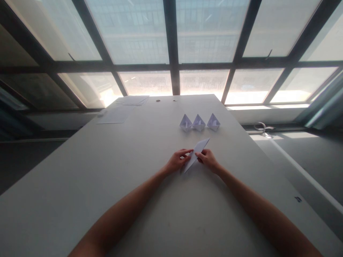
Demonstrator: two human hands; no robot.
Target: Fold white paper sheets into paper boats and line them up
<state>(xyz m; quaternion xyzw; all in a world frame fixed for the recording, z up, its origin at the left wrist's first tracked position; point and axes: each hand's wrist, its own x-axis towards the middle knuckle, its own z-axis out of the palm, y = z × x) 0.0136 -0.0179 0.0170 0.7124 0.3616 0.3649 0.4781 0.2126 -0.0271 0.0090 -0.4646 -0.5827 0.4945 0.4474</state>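
Note:
A folded sheet of white paper (198, 147) is held tilted just above the table, its long pointed ends running from lower left to upper right. My left hand (179, 160) grips its left edge between thumb and fingers. On the other edge, my right hand (208, 159) is closed with the thumb on the near face; some of its fingers are hidden behind the paper. Beyond my hands, three folded paper boats stand in a row: a left one (185, 123), a middle one (198, 123) and a right one (213, 122).
Flat white sheets (115, 115) lie at the far left of the white table (80, 185), with more paper (134, 100) behind them. Two small round spots, one a brown disc (158, 100), show near the far edge. Large windows rise behind. A cable (264, 127) lies off the right side.

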